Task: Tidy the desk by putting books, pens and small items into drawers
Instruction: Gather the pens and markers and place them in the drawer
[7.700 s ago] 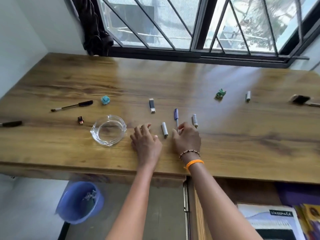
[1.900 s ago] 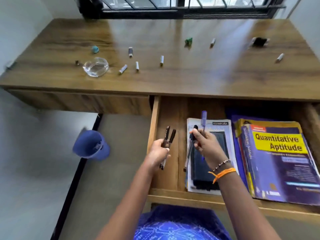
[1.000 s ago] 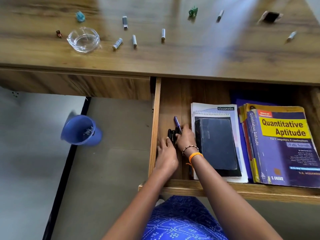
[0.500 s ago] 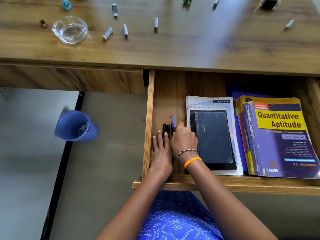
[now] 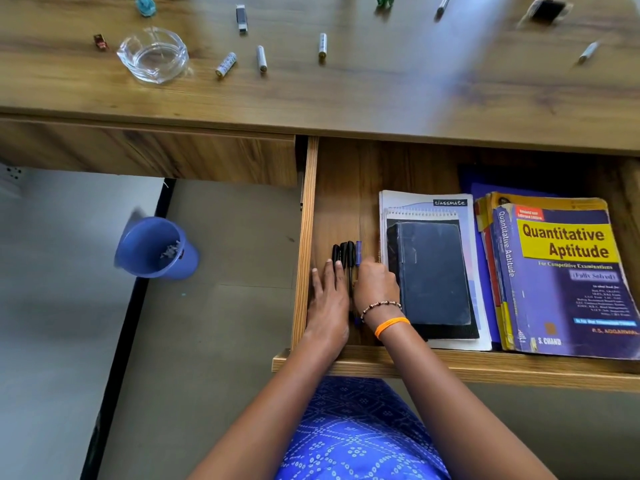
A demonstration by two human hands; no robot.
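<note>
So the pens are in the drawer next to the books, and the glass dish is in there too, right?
Not quite. The pens do lie in the drawer beside the books, but the glass dish sits up on the desk, as the head view shows.

A home study corner, by the look of it: a wood-grain bench with an open drawer holding an exam-prep book and notebook, a small blue waste bin on the plain floor beside it.
</note>
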